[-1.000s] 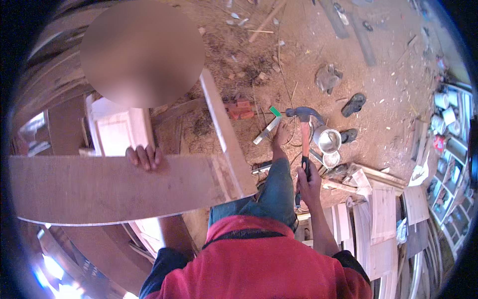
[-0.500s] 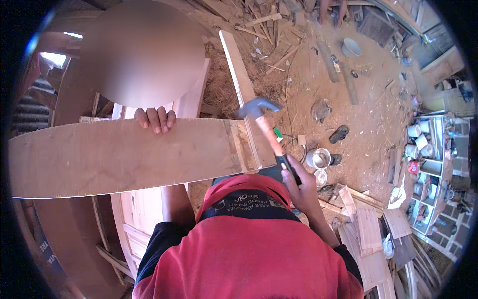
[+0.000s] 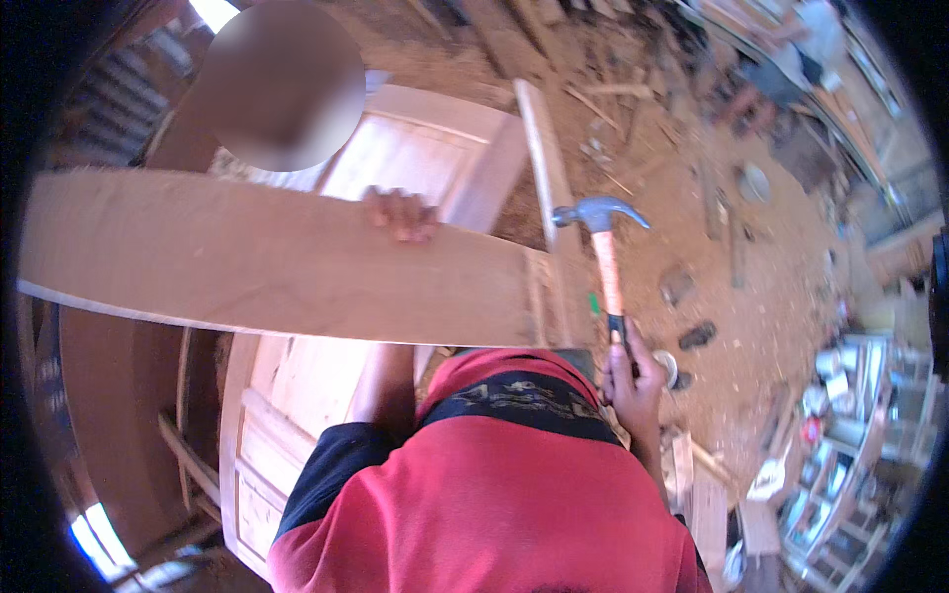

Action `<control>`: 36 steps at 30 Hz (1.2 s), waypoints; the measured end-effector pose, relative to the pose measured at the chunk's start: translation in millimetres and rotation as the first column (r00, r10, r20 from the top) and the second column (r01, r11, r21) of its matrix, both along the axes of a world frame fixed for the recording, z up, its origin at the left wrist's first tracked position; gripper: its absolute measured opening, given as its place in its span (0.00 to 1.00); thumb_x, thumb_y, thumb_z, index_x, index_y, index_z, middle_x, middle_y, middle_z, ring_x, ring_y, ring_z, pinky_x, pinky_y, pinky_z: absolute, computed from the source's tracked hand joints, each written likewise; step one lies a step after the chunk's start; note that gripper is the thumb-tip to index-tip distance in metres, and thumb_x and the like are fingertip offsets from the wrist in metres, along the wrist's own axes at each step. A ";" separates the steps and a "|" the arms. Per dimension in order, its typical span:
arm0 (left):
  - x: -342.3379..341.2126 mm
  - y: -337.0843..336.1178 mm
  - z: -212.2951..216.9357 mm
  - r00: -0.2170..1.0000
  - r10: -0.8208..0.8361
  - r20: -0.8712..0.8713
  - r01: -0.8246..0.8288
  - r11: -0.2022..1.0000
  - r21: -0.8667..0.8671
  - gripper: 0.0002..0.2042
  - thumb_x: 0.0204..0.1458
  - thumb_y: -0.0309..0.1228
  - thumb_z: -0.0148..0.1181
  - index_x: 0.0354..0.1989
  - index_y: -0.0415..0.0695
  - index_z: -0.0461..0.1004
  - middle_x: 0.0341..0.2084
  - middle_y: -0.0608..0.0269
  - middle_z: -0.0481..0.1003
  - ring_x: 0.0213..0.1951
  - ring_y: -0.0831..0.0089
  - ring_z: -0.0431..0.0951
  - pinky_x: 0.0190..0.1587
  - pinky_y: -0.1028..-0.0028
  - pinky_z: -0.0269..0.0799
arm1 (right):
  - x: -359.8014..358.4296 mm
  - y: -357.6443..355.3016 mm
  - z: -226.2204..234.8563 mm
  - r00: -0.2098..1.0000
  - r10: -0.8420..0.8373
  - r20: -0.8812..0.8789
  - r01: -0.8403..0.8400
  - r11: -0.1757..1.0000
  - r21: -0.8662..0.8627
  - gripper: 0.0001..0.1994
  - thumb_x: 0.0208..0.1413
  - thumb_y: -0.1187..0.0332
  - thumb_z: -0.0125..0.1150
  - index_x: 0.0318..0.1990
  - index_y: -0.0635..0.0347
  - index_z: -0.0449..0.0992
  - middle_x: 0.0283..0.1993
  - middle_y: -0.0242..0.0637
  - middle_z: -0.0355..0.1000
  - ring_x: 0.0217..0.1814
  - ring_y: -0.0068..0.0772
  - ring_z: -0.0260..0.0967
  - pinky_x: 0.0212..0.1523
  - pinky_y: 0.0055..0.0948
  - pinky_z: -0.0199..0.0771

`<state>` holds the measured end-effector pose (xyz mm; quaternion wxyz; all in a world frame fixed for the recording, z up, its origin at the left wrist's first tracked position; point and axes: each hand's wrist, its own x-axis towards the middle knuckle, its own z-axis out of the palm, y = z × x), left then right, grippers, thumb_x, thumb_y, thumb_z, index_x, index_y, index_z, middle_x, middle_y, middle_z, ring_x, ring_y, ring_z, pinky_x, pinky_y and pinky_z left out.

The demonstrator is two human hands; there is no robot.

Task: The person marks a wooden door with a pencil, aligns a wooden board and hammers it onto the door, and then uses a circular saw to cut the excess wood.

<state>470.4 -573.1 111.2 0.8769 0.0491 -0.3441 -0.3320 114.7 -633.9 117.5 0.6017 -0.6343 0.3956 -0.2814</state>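
A long, wide wooden board lies across the view in front of my chest. My left hand is closed over its far edge, fingers curled onto the upper face; the arm passes beneath the board, so the palm and thumb are hidden. At the board's right end sits a cross strip of wood. A narrow batten stretches away from that end. My right hand grips the dark handle of a claw hammer. The hammer's head is up, just right of the batten, apparently apart from the wood.
A panelled wooden door lies under the board. Wood scraps and sawdust cover the floor. Shelving with containers stands at right, cut planks at lower right. Another person is at the far right. A blurred patch hides the upper left.
The view has swung, shifting the board and floor. The hammer has moved right, off the board's end, and stands more upright. Both hands keep their holds.
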 end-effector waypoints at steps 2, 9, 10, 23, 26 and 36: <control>-4.8 -4.6 1.4 1.000 -0.002 0.004 0.003 1.000 -0.003 0.12 0.66 0.42 0.50 0.33 0.49 0.64 0.22 0.65 0.67 0.28 0.71 0.66 0.35 0.68 0.68 | 22.7 3.6 21.2 0.996 0.059 0.071 -0.061 0.998 0.031 0.25 0.66 0.74 0.53 0.70 0.65 0.63 0.24 0.25 0.65 0.20 0.11 0.59 0.19 0.18 0.61; -3.5 7.7 -28.3 0.996 -0.082 0.039 0.085 0.992 -0.098 0.11 0.68 0.41 0.47 0.37 0.49 0.66 0.25 0.64 0.69 0.32 0.68 0.72 0.44 0.65 0.73 | 121.5 25.3 51.3 0.914 0.402 0.055 -0.363 0.871 -0.331 0.22 0.64 0.72 0.59 0.63 0.73 0.67 0.51 0.55 0.77 0.49 0.37 0.78 0.47 0.31 0.77; -11.5 5.1 -32.5 0.996 -0.082 0.033 0.086 0.991 -0.107 0.11 0.68 0.41 0.47 0.37 0.49 0.66 0.25 0.64 0.69 0.32 0.68 0.72 0.44 0.65 0.73 | 125.6 22.9 52.3 0.906 0.423 0.029 -0.389 0.857 -0.336 0.22 0.64 0.72 0.59 0.63 0.73 0.67 0.52 0.56 0.76 0.50 0.38 0.78 0.49 0.32 0.77; -18.5 -15.3 -53.3 0.998 -0.059 -0.034 0.053 0.986 -0.158 0.15 0.69 0.45 0.44 0.37 0.47 0.65 0.23 0.64 0.69 0.30 0.69 0.72 0.39 0.70 0.72 | 160.9 7.0 74.4 0.861 0.490 0.132 -0.418 0.833 -0.363 0.22 0.66 0.71 0.55 0.65 0.72 0.66 0.38 0.43 0.78 0.24 0.22 0.70 0.27 0.28 0.72; -23.3 -14.4 -39.4 0.997 -0.076 -0.023 0.071 0.984 -0.165 0.15 0.68 0.45 0.44 0.37 0.47 0.66 0.24 0.64 0.70 0.30 0.69 0.72 0.40 0.69 0.72 | 149.9 3.9 67.7 0.856 0.504 0.117 -0.463 0.847 -0.261 0.23 0.66 0.71 0.56 0.65 0.71 0.66 0.39 0.44 0.78 0.24 0.22 0.71 0.27 0.26 0.73; -31.2 -2.1 -39.5 0.984 -0.044 -0.172 0.048 0.999 0.019 0.15 0.61 0.51 0.53 0.34 0.52 0.67 0.29 0.64 0.70 0.33 0.70 0.68 0.39 0.67 0.70 | 136.6 9.3 46.2 0.870 0.492 -0.013 -0.471 0.824 -0.317 0.23 0.65 0.71 0.58 0.64 0.72 0.67 0.50 0.56 0.77 0.52 0.43 0.79 0.51 0.33 0.76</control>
